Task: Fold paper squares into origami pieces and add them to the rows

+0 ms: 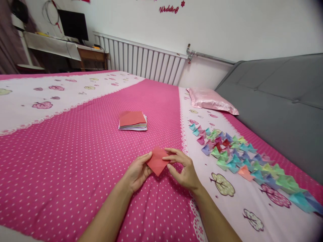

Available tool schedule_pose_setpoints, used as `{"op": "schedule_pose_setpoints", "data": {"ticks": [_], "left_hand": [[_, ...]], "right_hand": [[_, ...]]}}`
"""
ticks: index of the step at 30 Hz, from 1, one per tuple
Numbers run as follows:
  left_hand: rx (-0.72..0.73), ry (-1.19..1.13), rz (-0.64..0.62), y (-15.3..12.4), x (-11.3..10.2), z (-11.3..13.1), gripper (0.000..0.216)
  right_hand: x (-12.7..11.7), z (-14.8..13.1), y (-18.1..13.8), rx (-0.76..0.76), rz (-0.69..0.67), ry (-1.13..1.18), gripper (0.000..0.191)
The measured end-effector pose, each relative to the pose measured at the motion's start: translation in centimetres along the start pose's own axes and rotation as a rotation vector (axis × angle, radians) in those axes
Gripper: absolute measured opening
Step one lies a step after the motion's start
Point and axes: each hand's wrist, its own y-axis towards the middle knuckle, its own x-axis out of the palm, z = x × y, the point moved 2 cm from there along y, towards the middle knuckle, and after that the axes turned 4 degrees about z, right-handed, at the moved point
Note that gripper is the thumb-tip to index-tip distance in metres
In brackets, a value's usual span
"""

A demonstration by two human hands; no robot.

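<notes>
A small red sheet of origami paper (157, 162), turned as a diamond, is held up between my two hands over the pink dotted bedspread. My left hand (140, 170) grips its left corner, thumb on top and the other fingers behind. On the opposite side, my right hand (183, 168) has its fingertips at the right corner, with the thumb just below. Beyond my hands lies a stack of coloured square paper (133, 120), a red sheet uppermost.
Rows of folded paper boats (236, 159) in many colours spread over the bed on the right. Farther back are a pink satin pillow (211, 100), a grey headboard (275, 90), a white radiator (143, 58) and a desk with a monitor (73, 25).
</notes>
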Motion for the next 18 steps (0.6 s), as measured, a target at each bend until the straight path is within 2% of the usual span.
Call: {"op": "schedule_pose_setpoints", "data": {"ticks": [18], "left_hand": [[0.004,0.021,-0.027,-0.04,-0.12,-0.06,0.022]], "right_hand": [[0.27,0.12,0.14,0.068,0.075,0.005,0.015]]}}
